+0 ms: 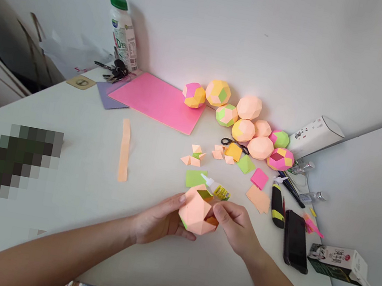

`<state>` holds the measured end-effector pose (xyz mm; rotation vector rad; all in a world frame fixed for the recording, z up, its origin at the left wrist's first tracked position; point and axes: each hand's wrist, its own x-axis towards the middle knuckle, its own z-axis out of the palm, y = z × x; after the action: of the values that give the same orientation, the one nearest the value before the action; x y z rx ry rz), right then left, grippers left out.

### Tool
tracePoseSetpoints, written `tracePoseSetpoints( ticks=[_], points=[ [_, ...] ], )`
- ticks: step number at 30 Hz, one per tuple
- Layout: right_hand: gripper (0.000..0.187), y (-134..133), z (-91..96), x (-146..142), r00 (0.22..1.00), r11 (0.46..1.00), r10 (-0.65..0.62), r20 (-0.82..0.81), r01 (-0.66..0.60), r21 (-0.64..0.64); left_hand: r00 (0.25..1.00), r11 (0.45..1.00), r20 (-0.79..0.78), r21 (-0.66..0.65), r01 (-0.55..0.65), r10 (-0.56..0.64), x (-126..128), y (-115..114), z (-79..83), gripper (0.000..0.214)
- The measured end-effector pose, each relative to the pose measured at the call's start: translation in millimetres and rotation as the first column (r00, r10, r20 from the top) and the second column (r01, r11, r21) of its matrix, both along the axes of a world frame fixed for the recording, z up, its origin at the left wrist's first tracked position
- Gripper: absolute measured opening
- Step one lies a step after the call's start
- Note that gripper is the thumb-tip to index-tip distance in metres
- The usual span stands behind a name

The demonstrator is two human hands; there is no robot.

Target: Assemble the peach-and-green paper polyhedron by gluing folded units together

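Note:
A peach paper ball (195, 211) of folded facets, with openings in its top and right side and a green patch low on the left, is held above the table's front. My left hand (159, 214) is wrapped round its left side and underside. At the right opening my right hand (236, 224) pinches the ball's edge between thumb and fingers. Just behind the ball lies a glue bottle (219, 190) with a white nozzle, partly over a green paper square (195, 178). Small folded paper pieces (194, 156) lie farther back.
Several finished paper balls (249, 108) sit against the wall. Pink sheets (161, 103) and a peach strip (125, 151) lie left. Scissors (235, 144), a cutter (277, 205), a phone (296, 240) and a milk carton (336, 262) are right. A white bottle (123, 32) stands at the back left.

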<state>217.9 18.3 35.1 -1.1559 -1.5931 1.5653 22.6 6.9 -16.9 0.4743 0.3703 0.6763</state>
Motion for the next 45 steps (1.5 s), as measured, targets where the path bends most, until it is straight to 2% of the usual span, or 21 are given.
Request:
tracePoseSetpoints(
  ticks=[3, 8, 10, 12, 14, 15, 17, 19, 20, 22, 24, 25, 27, 29, 31, 34, 37, 41, 45],
  points=[
    [0.031, 1, 3.3, 2, 0.999, 0.995, 0.015, -0.051, -0.01, 0.101, 0.999, 1.0, -0.03, -0.018, -0.02, 0.019, -1, 1, 0.1, 0.048],
    [0.025, -4, 2.7, -2, 0.986, 0.983, 0.143, -0.082, -0.132, 0.128, 1.0, 0.996, 0.013, -0.086, -0.022, 0.023, -2, -3, -1.2, 0.053],
    [0.025, -5, 3.4, -3, 0.974, 0.972, 0.171, -0.146, -0.142, 0.188, 0.999, 0.994, -0.011, -0.097, -0.045, 0.044, -3, -3, -2.8, 0.056],
    [0.028, -4, 5.1, -2, 0.967, 0.964, 0.117, -0.226, -0.055, 0.262, 0.994, 0.988, -0.048, -0.109, -0.106, 0.101, -6, -2, -3.0, 0.056],
    [0.034, 0, 5.1, 1, 0.968, 0.952, -0.002, -0.25, 0.078, 0.295, 0.977, 0.97, -0.074, -0.123, -0.208, 0.2, -9, 3, -1.2, 0.055],
    [0.035, 3, 3.5, 2, 0.976, 0.945, -0.071, -0.208, 0.132, 0.299, 0.963, 0.955, -0.078, -0.128, -0.268, 0.259, -10, 6, 0.4, 0.055],
    [0.033, 10, -4.0, 5, 0.984, 0.932, -0.177, -0.001, 0.168, 0.322, 0.924, 0.918, -0.07, -0.112, -0.381, 0.375, -12, 13, 3.7, 0.056],
    [0.023, 17, -16.2, 5, 0.939, 0.922, -0.186, 0.29, 0.064, 0.383, 0.902, 0.896, -0.047, -0.102, -0.432, 0.429, -13, 18, 5.9, 0.056],
    [0.016, 19, -22.9, 5, 0.887, 0.903, -0.167, 0.43, -0.037, 0.428, 0.896, 0.89, -0.04, -0.102, -0.444, 0.442, -13, 19, 6.3, 0.056],
    [0.01, 21, -34.7, 3, 0.724, 0.823, -0.195, 0.662, -0.247, 0.512, 0.896, 0.89, -0.037, -0.106, -0.443, 0.442, -12, 20, 5.7, 0.055],
    [0.019, 20, -42.3, 2, 0.572, 0.766, -0.217, 0.791, -0.402, 0.501, 0.909, 0.903, -0.044, -0.105, -0.417, 0.414, -10, 18, 4.2, 0.054],
    [0.024, 20, -44.5, 3, 0.525, 0.756, -0.202, 0.827, -0.454, 0.472, 0.917, 0.912, -0.045, -0.1, -0.398, 0.396, -9, 17, 3.3, 0.054],
    [0.023, 19, -47.1, 3, 0.494, 0.739, -0.148, 0.857, -0.521, 0.428, 0.934, 0.93, -0.035, -0.087, -0.357, 0.356, -7, 14, 1.7, 0.054],
    [0.014, 18, -49.3, 5, 0.505, 0.715, -0.119, 0.855, -0.554, 0.427, 0.947, 0.945, -0.001, -0.065, -0.32, 0.32, -5, 13, 0.7, 0.054],
    [0.014, 18, -52.5, 5, 0.524, 0.694, -0.119, 0.843, -0.564, 0.448, 0.955, 0.955, 0.028, -0.038, -0.295, 0.296, -5, 12, 0.0, 0.053],
    [0.014, 18, -58.8, 4, 0.562, 0.682, -0.126, 0.817, -0.55, 0.483, 0.962, 0.962, 0.029, 0.016, -0.272, 0.271, -6, 11, -2.3, 0.053],
    [0.015, 17, -65.4, 1, 0.632, 0.673, -0.144, 0.761, -0.502, 0.544, 0.971, 0.968, 0.018, 0.079, -0.239, 0.239, -6, 13, -8.9, 0.054],
    [0.017, 19, -74.2, -2, 0.776, 0.667, -0.192, 0.6, -0.345, 0.66, 0.99, 0.98, 0.034, 0.138, -0.14, 0.137, -2, 21, -22.3, 0.056],
    [0.017, 25, -82.2, 1, 0.893, 0.688, -0.266, 0.364, -0.088, 0.72, 0.977, 0.98, 0.069, -0.002, -0.201, 0.2, -1, 38, -28.2, 0.053]
  ],
)
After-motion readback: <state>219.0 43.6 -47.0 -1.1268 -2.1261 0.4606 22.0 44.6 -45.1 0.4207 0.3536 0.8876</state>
